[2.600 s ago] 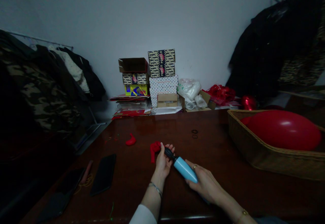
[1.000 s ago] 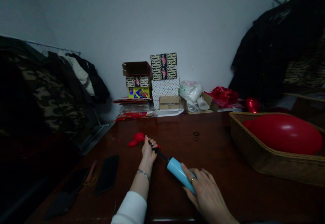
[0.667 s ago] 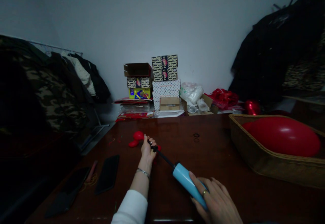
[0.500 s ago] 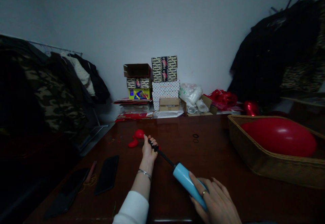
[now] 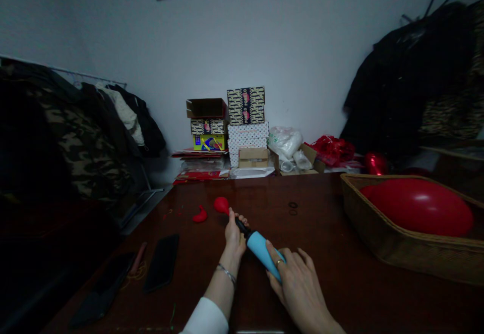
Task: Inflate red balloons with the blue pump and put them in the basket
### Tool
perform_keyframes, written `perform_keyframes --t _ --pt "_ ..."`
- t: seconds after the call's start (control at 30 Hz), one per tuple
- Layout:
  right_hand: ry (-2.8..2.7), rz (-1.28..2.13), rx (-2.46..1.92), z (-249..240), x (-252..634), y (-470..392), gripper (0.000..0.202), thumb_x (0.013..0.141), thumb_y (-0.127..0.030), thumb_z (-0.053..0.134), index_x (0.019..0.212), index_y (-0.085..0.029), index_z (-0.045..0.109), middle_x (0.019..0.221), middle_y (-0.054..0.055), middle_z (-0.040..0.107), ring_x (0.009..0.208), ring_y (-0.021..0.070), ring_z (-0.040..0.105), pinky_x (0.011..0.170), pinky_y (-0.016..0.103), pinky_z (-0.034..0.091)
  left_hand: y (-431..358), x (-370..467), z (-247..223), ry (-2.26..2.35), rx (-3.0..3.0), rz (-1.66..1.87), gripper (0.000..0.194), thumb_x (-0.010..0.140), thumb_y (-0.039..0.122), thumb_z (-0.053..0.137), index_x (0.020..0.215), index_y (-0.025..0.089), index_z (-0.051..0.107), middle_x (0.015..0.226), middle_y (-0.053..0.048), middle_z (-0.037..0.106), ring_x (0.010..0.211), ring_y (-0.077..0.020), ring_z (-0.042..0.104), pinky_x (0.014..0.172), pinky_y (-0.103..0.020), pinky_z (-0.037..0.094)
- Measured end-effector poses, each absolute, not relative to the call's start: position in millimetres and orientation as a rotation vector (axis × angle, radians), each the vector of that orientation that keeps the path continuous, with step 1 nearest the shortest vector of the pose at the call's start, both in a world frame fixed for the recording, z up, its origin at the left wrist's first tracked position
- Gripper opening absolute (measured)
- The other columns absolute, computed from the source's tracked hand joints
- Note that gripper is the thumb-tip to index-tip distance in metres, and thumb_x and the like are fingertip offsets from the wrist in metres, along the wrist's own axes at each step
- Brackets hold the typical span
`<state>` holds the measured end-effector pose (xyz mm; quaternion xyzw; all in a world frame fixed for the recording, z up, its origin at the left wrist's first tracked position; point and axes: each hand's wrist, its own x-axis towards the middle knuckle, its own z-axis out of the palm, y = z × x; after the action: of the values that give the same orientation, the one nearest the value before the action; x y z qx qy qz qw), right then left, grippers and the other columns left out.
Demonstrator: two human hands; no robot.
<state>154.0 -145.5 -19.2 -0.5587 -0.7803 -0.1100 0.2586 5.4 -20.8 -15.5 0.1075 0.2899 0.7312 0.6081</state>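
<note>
A blue hand balloon pump (image 5: 261, 251) lies slanted across the middle of the view, its black end pointing away to the left. Around that black end and the neck of a red balloon (image 5: 221, 204) my left hand (image 5: 235, 233) is closed. The balloon is small and rounded beyond my fingertips; its mouth is hidden in the hand. My right hand (image 5: 297, 279), wearing a ring, grips the blue barrel at its near end. Beside the held balloon, a second limp red balloon (image 5: 200, 214) rests on the table.
At the right, a wicker basket (image 5: 372, 238) holds a large inflated red balloon (image 5: 419, 207). Two dark rings (image 5: 293, 208) lie mid-table. Dark flat phone-like objects, one a black slab (image 5: 162, 263), are at the left. Stacked boxes (image 5: 247, 140) stand against the wall.
My right hand has pushed the blue barrel up to my left hand, and the black rod between them no longer shows. The held balloon has shifted right, apart from the limp one.
</note>
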Motion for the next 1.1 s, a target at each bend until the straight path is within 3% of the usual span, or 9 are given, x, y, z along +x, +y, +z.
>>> perform_keyframes --t 0.23,0.53,0.83,1.1 --pt "-2.116 -0.259 -1.543 -20 146 -138 0.055 0.079 -0.019 0.053 0.132 -0.027 0.042 0.093 0.006 0.062 0.088 0.0225 0.058 0.095 0.048 0.029 -17 8 -22 0.748 0.241 1.681 0.031 0.079 0.037 0.065 0.07 0.017 0.042 0.054 0.007 0.04 0.038 -0.0033 0.036 0.034 -0.013 0.03" --pt "-2.163 -0.314 -1.46 -32 166 -154 0.06 0.078 -0.021 0.055 0.135 -0.028 0.038 0.096 0.004 0.062 0.088 0.0223 0.058 0.097 0.05 0.027 3 -16 -29 0.754 0.149 1.746 0.026 0.089 0.028 0.053 0.069 0.017 0.04 0.052 0.008 0.035 0.034 -0.0016 0.031 0.03 -0.011 0.022" --pt "-2.201 -0.507 -1.249 -38 207 -172 0.062 0.081 -0.035 0.055 0.138 -0.028 0.033 0.096 0.001 0.066 0.076 0.0189 0.061 0.091 0.045 0.033 9 -40 -18 0.709 0.144 1.729 0.03 0.087 0.034 0.056 0.068 0.018 0.038 0.053 0.008 0.034 0.035 -0.0014 0.031 0.03 -0.01 0.022" --pt "-2.175 -0.569 -1.236 -34 210 -174 0.06 0.078 -0.032 0.056 0.136 -0.026 0.038 0.092 0.001 0.065 0.073 0.0179 0.06 0.091 0.044 0.031 4 -32 -14 0.675 0.137 1.75 0.032 0.086 0.039 0.054 0.068 0.017 0.039 0.053 0.007 0.035 0.036 -0.0017 0.032 0.03 -0.011 0.024"
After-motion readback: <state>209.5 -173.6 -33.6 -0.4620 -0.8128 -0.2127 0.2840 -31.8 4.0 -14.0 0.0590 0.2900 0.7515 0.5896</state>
